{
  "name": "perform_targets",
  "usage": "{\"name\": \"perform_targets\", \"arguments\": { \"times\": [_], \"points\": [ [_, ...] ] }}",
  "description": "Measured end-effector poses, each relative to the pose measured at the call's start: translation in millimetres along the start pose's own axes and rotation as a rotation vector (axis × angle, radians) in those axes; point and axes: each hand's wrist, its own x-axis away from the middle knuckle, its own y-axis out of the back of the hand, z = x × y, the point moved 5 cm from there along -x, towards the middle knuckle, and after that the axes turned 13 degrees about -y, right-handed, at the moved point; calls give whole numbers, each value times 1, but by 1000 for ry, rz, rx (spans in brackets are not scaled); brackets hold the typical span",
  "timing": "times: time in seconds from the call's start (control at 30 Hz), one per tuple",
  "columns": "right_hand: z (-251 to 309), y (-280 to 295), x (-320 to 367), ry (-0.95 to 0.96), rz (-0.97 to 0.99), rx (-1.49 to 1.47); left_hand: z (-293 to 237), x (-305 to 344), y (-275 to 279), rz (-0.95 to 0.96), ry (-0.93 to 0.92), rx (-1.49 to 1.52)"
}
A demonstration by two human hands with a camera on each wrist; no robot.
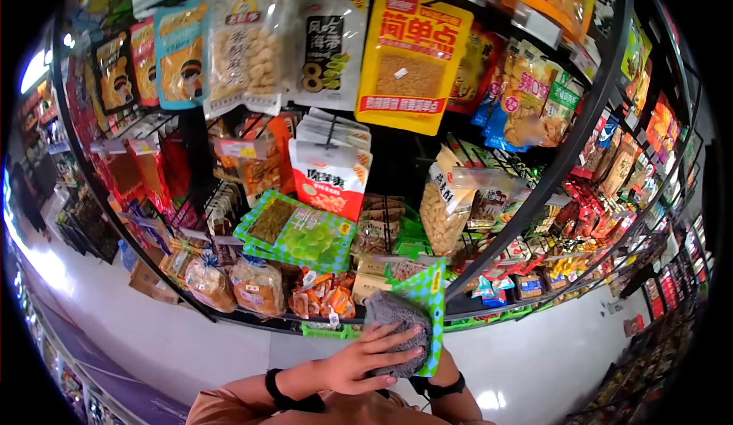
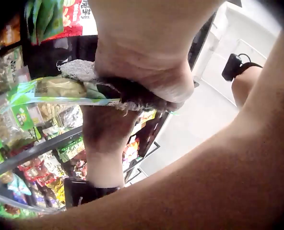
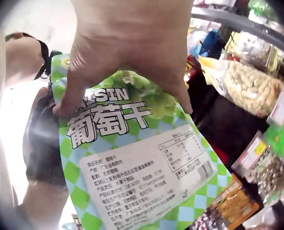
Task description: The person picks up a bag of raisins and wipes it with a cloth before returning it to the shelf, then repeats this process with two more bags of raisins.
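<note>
A fuzzy grey cloth (image 1: pixel 395 322) lies bunched under my left hand (image 1: pixel 365 360), whose fingers spread over it and hold it against one face of a raisin bag (image 1: pixel 435 310). The bag is flat, with a green and blue checked pattern. In the right wrist view my right hand (image 3: pixel 130 43) grips this bag (image 3: pixel 147 158) from its other side, thumb at one edge and a finger at the other. White print and a label panel show on that face. From the left wrist view, the cloth (image 2: pixel 79 70) sits between the left palm and the bag.
A rack of hanging snack bags stands ahead, with a yellow bag (image 1: pixel 412 58) near the top. Similar green checked bags (image 1: pixel 298 230) hang at mid height. Bread packs (image 1: pixel 259 284) sit on the low shelf. A black rack post (image 1: pixel 550 173) slants down at the right.
</note>
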Motion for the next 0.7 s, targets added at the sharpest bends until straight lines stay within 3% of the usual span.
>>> {"name": "perform_targets", "arguments": {
  "times": [0.07,0.13,0.17,0.2,0.33,0.4,0.43,0.47,0.53,0.57,0.6,0.67,0.7],
  "points": [
    [5,24,10,26,-19,-42,14,-24,-16,-73,4,172],
    [17,46,34,239,-298,336,27,-50,-32,-11,14,185],
    [54,45,35,314,-314,599,35,-65,-39,-123,93,311],
    [42,53,37,427,-333,558,44,-77,-46,-242,167,439],
    [22,86,67,334,-370,894,77,-130,-76,-311,202,666],
    [0,117,80,187,-277,761,81,-154,-99,-230,158,547],
    [10,134,84,204,-311,555,77,-170,-105,-161,55,334],
    [10,148,93,174,-402,763,76,-179,-115,-134,58,335],
    [20,177,104,211,-327,194,78,-186,-133,-6,99,429],
    [14,190,113,205,-322,-232,76,-190,-141,3,69,448],
    [21,205,118,177,-393,296,78,-188,-148,35,57,430],
    [51,209,127,398,-631,923,81,-186,-153,118,89,449],
    [45,214,127,389,-612,923,84,-187,-153,100,100,453]
  ]
}}
